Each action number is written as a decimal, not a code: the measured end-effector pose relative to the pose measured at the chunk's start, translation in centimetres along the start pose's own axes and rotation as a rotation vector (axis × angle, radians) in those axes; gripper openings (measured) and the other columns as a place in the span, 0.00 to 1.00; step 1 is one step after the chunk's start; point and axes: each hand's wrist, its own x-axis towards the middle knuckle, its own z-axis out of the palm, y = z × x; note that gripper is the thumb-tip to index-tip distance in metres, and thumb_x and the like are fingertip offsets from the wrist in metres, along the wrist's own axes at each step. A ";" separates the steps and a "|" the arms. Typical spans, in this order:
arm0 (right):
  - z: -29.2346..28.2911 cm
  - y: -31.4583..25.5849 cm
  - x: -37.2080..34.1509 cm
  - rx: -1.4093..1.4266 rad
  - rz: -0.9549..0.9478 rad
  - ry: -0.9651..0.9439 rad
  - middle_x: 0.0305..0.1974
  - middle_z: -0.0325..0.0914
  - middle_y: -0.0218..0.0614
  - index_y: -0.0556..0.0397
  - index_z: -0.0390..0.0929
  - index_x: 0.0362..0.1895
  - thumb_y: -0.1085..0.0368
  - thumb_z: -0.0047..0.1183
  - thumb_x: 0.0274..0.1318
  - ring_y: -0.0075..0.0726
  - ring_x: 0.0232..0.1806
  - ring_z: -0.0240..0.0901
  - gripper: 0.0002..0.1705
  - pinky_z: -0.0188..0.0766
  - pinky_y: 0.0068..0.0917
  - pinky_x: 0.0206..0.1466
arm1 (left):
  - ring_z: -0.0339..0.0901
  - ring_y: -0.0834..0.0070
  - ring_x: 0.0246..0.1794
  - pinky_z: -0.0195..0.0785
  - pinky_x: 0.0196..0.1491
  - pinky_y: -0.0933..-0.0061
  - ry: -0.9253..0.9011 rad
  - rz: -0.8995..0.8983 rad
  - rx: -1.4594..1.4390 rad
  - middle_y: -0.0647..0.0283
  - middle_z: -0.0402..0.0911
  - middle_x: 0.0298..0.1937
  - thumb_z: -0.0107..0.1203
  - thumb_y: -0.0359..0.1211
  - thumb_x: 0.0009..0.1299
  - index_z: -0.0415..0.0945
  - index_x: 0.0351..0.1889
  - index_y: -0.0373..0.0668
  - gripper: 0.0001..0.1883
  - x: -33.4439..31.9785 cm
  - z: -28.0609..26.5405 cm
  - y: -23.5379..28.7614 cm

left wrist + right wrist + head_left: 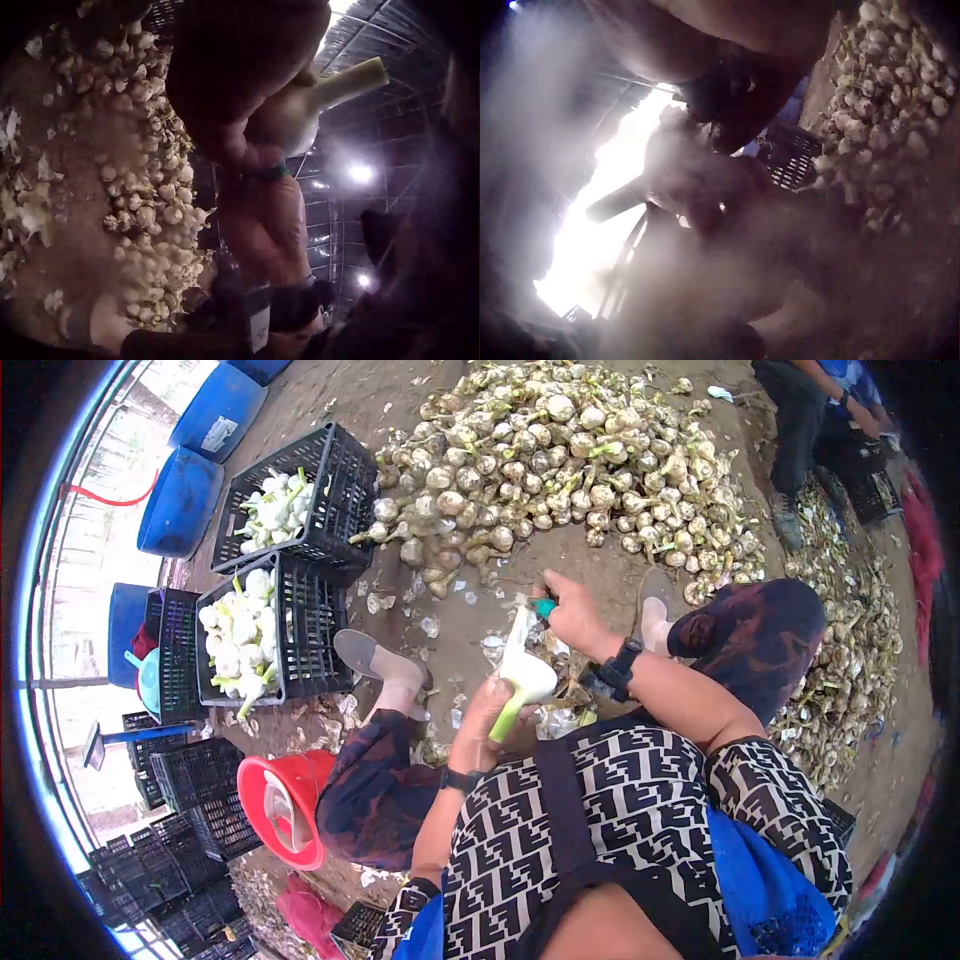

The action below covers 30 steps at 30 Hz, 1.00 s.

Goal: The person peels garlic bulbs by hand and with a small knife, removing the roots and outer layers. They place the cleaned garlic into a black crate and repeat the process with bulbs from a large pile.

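In the head view a garlic bulb, white with a thick pale-green stem, rests in the fingers of my left hand, which grips it from below. My right hand curls round a small tool with a green handle; its working end is hidden. A white strip of skin rises from the bulb towards that tool. From the left wrist, the bulb and its stem show behind dark fingers, close to the right hand. The right wrist view is hazy.
A large heap of unpeeled garlic lies ahead. Black crates of white bulbs stand at the left, near blue barrels. A red bucket is beside the left leg. Peeled skins litter the ground; another person sits at upper right.
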 end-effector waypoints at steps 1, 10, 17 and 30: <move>-0.6 0.2 0.2 -0.111 -0.038 -0.119 0.21 0.68 0.34 0.57 0.67 0.28 0.72 0.46 0.49 0.24 0.24 0.61 0.02 0.62 0.24 0.28 | 0.73 0.69 0.33 0.68 0.31 0.71 0.034 -0.046 -0.578 0.55 0.73 0.42 0.56 0.50 0.58 0.62 0.54 0.39 0.33 -0.3 0.5 0.4; -3.7 2.6 1.1 -0.644 -0.154 -0.381 0.29 0.74 0.47 0.55 0.69 0.28 0.73 0.44 0.45 0.53 0.32 0.71 0.03 0.65 0.40 0.34 | 0.72 0.69 0.44 0.68 0.48 0.72 0.368 0.213 -0.591 0.58 0.71 0.44 0.53 0.20 0.50 0.55 0.55 0.39 0.32 1.0 0.1 1.3; -2.0 -2.7 -1.1 0.136 -0.087 -0.532 0.40 0.74 0.42 0.53 0.71 0.43 0.70 0.50 0.45 0.42 0.43 0.71 0.16 0.66 0.31 0.44 | 0.68 0.64 0.53 0.63 0.53 0.70 0.529 0.257 -0.114 0.53 0.69 0.50 0.61 0.22 0.49 0.49 0.60 0.41 0.41 1.0 -0.4 2.4; 1.7 3.1 -1.0 -0.045 0.084 -0.287 0.26 0.74 0.47 0.56 0.73 0.29 0.70 0.46 0.46 0.45 0.27 0.69 0.05 0.65 0.34 0.33 | 0.72 0.69 0.47 0.68 0.46 0.72 0.722 -0.070 -0.658 0.56 0.70 0.50 0.54 0.21 0.58 0.54 0.59 0.39 0.31 -0.3 -3.8 4.7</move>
